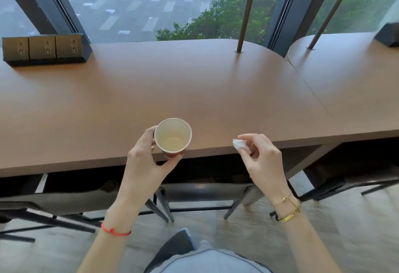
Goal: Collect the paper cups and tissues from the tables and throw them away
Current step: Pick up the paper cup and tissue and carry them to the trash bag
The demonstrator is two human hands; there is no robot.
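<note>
A paper cup [173, 136] with a pale inside and a red-brown outside is upright at the front edge of the brown table [151, 82]. My left hand [144, 160] grips it from the left, thumb under its near side. A small crumpled white tissue [239, 144] is pinched between the fingertips of my right hand [263, 160], just over the table's front edge to the right of the cup.
A dark socket block [46, 49] sits at the table's back left. A thin metal pole [246, 11] rises from the table near the window. A second table [349, 74] adjoins on the right. Stools [203, 193] stand under the table edge.
</note>
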